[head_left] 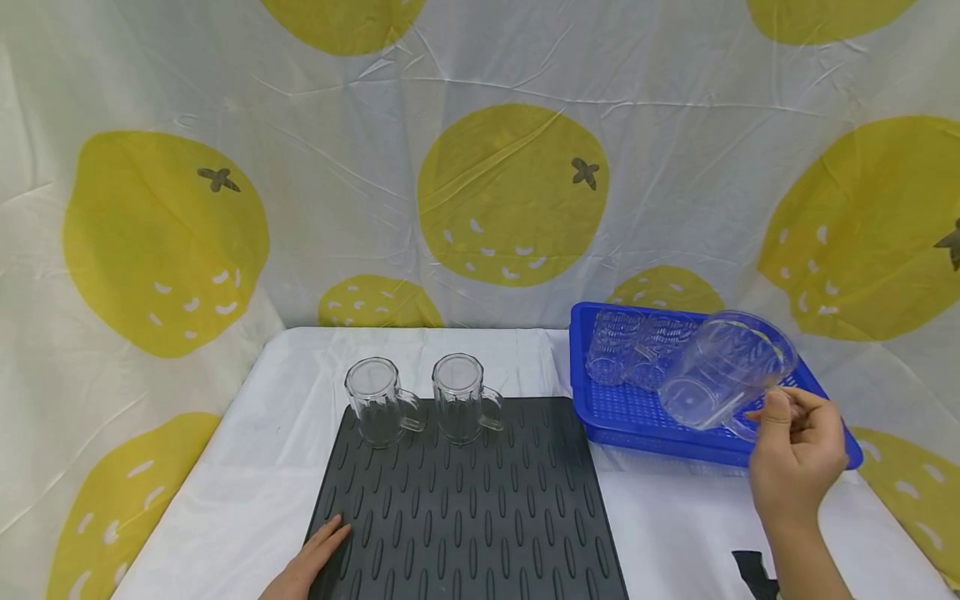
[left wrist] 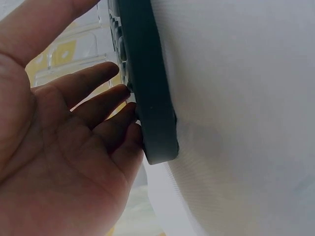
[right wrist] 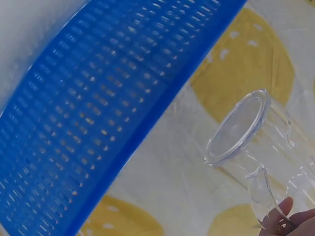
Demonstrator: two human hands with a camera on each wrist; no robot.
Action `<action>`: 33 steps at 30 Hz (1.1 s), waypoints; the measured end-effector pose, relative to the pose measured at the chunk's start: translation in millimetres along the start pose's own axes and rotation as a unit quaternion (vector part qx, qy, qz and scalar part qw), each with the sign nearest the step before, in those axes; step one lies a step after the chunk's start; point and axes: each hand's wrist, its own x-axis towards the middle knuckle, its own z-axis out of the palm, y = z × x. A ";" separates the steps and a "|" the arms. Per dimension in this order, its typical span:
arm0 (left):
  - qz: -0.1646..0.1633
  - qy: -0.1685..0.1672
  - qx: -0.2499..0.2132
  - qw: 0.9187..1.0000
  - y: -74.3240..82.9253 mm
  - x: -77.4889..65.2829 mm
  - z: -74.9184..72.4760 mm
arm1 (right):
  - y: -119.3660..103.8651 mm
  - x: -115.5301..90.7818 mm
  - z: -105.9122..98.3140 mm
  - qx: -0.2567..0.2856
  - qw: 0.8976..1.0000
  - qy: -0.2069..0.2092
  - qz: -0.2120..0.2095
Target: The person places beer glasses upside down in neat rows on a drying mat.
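My right hand (head_left: 798,454) pinches the handle of a large clear pitcher (head_left: 705,375) and holds it tilted over the blue basket (head_left: 630,429). In the right wrist view, the pitcher's rim (right wrist: 236,129) and its curved handle (right wrist: 263,194) show, with fingers (right wrist: 283,211) at the handle. My left hand (head_left: 311,558) rests its fingers on the left edge of a black ridged drying mat (head_left: 465,508). The left wrist view shows those fingers (left wrist: 106,105) loosely extended against the mat's edge (left wrist: 152,98).
Two clear glass mugs, one on the left (head_left: 377,404) and one on the right (head_left: 459,400), stand upside down at the mat's far edge, handles pointing right. Clear tumblers (head_left: 611,346) lie in the basket. A lemon-patterned curtain (head_left: 660,75) hangs behind the white-covered table (head_left: 247,467).
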 end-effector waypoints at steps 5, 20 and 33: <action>0.007 0.004 0.025 1.000 -2.8 0.6 1.9 | -8.8 -7.6 3.3 0.000 0.999 -0.027 -0.020; 0.031 0.046 0.061 0.997 -7.4 2.1 4.7 | -44.3 -31.7 15.8 0.112 0.988 -0.088 -0.065; 0.056 0.067 0.053 0.995 -11.3 1.1 6.7 | -60.2 -52.8 21.5 0.185 0.970 -0.150 -0.053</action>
